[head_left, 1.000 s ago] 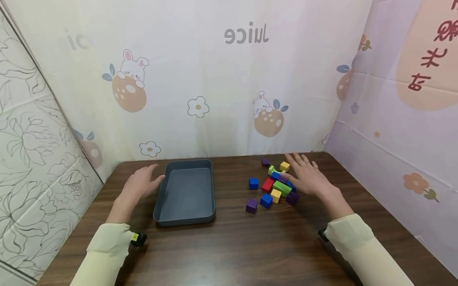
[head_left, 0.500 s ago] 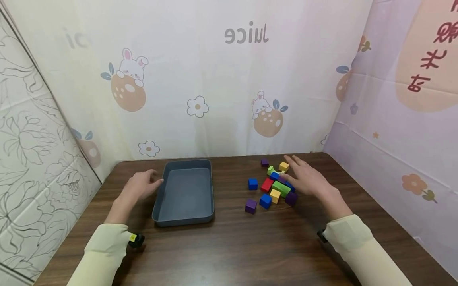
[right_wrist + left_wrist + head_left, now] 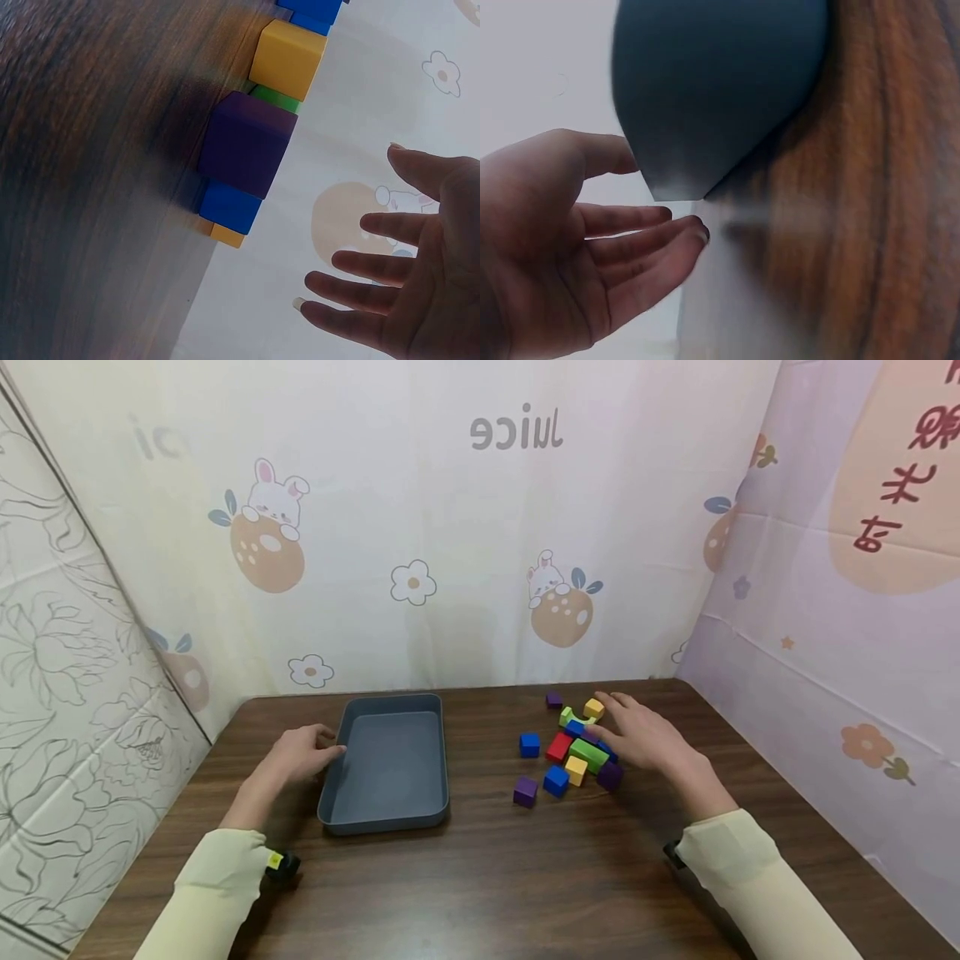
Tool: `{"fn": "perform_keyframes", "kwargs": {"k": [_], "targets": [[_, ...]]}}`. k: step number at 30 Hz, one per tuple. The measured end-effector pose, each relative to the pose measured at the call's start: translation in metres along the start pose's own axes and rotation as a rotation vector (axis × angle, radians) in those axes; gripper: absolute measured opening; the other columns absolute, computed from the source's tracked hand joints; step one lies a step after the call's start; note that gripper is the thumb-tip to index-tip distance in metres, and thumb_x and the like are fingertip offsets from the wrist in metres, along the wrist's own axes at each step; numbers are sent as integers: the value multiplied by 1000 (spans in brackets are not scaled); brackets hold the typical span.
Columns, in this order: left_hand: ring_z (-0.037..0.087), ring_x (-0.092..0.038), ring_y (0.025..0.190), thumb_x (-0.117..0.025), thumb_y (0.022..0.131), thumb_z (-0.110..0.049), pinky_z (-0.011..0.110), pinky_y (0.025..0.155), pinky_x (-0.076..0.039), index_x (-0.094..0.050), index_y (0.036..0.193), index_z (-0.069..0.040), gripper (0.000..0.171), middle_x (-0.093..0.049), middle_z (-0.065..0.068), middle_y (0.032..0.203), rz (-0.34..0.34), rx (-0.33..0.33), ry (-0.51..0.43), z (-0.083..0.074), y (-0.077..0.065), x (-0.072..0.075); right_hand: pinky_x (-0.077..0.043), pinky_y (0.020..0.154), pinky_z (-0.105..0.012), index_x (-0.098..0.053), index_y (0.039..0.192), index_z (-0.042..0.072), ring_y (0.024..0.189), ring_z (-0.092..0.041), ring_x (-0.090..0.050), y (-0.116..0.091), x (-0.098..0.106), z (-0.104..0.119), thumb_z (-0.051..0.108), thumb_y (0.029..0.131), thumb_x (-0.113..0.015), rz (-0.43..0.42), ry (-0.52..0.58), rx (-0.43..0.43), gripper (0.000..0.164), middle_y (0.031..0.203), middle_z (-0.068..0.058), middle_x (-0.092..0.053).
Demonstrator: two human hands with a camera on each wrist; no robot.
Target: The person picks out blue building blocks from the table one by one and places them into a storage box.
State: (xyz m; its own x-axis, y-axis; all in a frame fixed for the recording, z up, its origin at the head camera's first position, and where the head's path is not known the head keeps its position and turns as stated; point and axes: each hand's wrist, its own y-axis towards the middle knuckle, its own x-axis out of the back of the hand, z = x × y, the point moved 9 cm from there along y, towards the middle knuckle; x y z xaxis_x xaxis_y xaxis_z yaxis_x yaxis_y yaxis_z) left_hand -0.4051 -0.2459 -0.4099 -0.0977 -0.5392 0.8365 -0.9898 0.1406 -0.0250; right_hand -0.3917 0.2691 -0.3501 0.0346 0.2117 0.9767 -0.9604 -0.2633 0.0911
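Note:
A dark grey rectangular tray (image 3: pixel 393 768) lies on the table, left of centre. My left hand (image 3: pixel 302 753) is at its left wall. In the left wrist view the thumb (image 3: pixel 611 154) meets the tray's rim, and the slightly bent fingers stand apart from the wall. Toward the right is a loose group of coloured blocks: a red block (image 3: pixel 558 747), a green block (image 3: pixel 589 755), a purple cube (image 3: pixel 526 792), and several blue and yellow ones. My right hand (image 3: pixel 641 735) hovers over the group's right side, fingers spread and holding nothing; it hides some blocks.
The brown wooden table (image 3: pixel 480 877) ends at a patterned curtain (image 3: pixel 465 527) behind. More printed cloth (image 3: pixel 817 660) hangs along the right side, and a flower-patterned panel (image 3: pixel 82 677) stands at the left. Bare tabletop separates the tray from the blocks.
My left hand has come down and its thumb has reached the tray's left rim. My right hand has dropped slightly over the blocks. Tray and blocks lie as before.

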Motion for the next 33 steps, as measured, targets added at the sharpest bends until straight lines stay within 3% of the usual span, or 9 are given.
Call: {"fn": "perform_keyframes", "kwargs": {"k": [4,13,20,33], "targets": [[22,-74,81,-67,103,-22,37,68,-66,-52,142,14,55,-68,30,123,21,9,-95,1,0,-4,-41,106,-77,-34,163,0,141,-58,-43,0,-1,1,47,107,-58,7,0,-4,77,160,-36,-36],[21,-71,79,-69,100,-13,37,68,-66,-51,142,16,54,-72,26,112,21,4,-156,1,3,-8,-43,106,-75,-43,157,-3,139,-57,-46,0,1,3,46,107,-59,-2,-8,-2,72,157,-35,-41],[27,-76,82,-70,97,-8,38,67,-66,-49,142,19,57,-72,30,113,22,-24,-147,-2,3,-7,-45,107,-73,-48,154,-3,138,-54,-49,0,2,3,52,106,-58,5,-3,-7,74,155,-34,-45],[24,-75,75,-70,96,-5,37,63,-65,-50,141,19,55,-72,30,113,16,-48,-112,-6,4,-8,-50,104,-70,-54,149,-4,132,-50,-56,1,6,7,50,106,-60,-15,-6,7,69,145,-32,-56]]}}
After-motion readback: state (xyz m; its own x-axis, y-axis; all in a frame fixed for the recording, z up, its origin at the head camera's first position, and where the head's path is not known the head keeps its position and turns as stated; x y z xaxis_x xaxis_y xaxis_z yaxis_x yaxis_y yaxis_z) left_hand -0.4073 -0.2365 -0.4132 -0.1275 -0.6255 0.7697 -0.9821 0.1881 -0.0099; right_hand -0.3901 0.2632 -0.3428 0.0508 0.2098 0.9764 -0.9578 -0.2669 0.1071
